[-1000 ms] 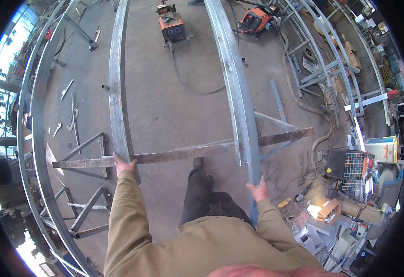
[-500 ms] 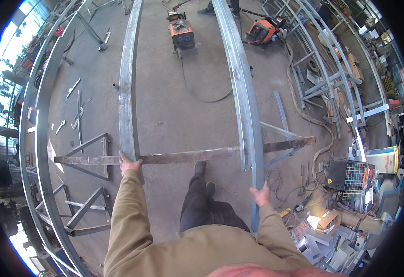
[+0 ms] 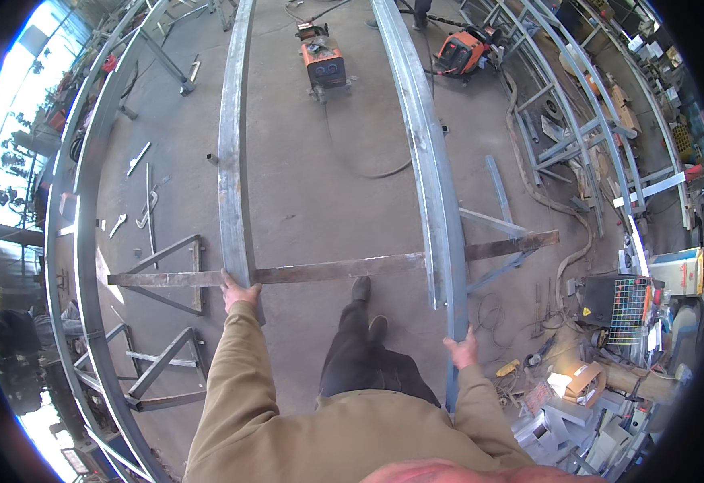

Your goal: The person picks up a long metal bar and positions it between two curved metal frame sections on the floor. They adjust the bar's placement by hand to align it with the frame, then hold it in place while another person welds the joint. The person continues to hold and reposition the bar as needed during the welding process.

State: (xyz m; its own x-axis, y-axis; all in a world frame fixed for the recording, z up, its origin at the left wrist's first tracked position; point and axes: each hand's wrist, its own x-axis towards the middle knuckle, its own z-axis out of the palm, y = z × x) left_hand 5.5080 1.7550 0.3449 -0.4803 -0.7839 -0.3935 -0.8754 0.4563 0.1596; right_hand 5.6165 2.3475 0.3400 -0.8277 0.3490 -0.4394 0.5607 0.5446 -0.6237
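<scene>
My left hand (image 3: 240, 291) is closed around a long grey steel tube (image 3: 234, 161) near its near end. On the right, my right hand (image 3: 462, 352) grips the near end of another long steel tube (image 3: 451, 274), with a second length (image 3: 426, 209) close along its inner side that ends farther from me. Both sets of steel run away from me, resting across the rusty top bar (image 3: 344, 270) of a trestle. The left hand is right at that bar; the right hand is nearer to my body. Their far ends leave the picture at the top.
An orange welding machine (image 3: 324, 66) stands between the tubes, a second orange machine (image 3: 462, 52) farther right. A person's leg (image 3: 421, 14) shows at the top. Steel frames line both sides. A wrench (image 3: 119, 224) lies at left, a cardboard box (image 3: 585, 384) and scraps at lower right.
The whole scene has shifted slightly to the right in the picture. Both hands keep their hold on the tubes, the right one sitting a little lower.
</scene>
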